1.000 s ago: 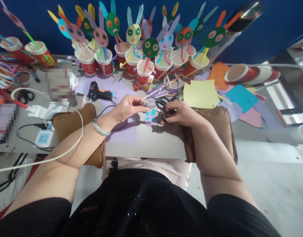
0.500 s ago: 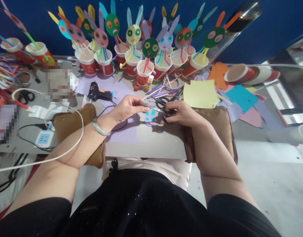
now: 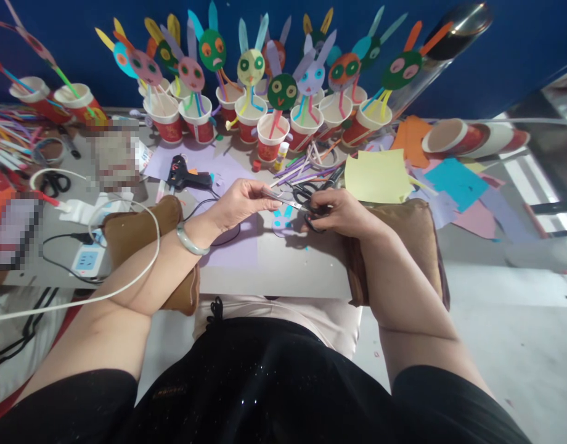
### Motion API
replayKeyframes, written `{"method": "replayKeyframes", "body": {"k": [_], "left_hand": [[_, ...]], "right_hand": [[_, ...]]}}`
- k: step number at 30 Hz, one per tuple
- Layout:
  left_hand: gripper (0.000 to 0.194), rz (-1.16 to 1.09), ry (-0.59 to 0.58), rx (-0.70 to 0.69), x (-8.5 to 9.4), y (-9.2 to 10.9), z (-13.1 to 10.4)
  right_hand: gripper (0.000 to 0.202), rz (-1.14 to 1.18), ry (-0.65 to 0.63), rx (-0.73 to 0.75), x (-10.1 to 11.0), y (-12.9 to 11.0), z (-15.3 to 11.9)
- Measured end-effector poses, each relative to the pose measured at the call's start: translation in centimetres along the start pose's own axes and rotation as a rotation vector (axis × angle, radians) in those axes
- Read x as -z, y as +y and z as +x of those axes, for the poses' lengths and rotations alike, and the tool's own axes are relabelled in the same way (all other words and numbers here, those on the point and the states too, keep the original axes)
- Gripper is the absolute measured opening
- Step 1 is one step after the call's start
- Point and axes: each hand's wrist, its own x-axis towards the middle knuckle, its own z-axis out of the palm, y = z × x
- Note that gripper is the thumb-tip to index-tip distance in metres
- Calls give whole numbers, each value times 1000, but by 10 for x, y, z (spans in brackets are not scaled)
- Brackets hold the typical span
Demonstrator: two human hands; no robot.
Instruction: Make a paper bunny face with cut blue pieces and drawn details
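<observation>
1. Between our two hands, just above the table [image 3: 274, 271], the scissors [image 3: 294, 204] are gripped in our right hand [image 3: 341, 213], with fingers curled about the black handles and blades pointing toward our left.
2. Our left hand [image 3: 244, 198] is closed in a pinch, thumb against fingertips, right by the blade tips. Whatever sits in that pinch is too small for us to make out, so we cannot tell if it is paper.
3. Below the blades, on the table, lies a lilac paper piece [image 3: 281, 232] with blue shapes [image 3: 288, 213] over it. We cannot tell whether these are stuck down or loose.
4. Done, as we judge it: a crowd of long-eared paper figures [image 3: 282, 92], most showing eyes, stands behind our hands in red-and-white cups [image 3: 268, 148], before the blue wall.
5. Left, as we judge it: the snipping looks unfinished, since blades and pinch are close together; and the lilac paper piece is not in any cup, nor do we see a stem on it.
6. Farther out, none of it in our grip, we have a black glue gun [image 3: 185, 176] on a purple sheet [image 3: 232, 253], a glue stick [image 3: 281, 156] with a small red cap [image 3: 256, 165] near it, yellow sheets [image 3: 378, 177] to our right, and, beyond those, more cups [image 3: 454, 137] lying on their side.
</observation>
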Motion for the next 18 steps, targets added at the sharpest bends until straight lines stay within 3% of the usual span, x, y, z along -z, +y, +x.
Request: {"method": "replayKeyframes", "body": {"k": [18], "left_hand": [[38,15,16,-23,2,1,0]], "right_hand": [[55,91,13,-60,-5,-2,3]]}}
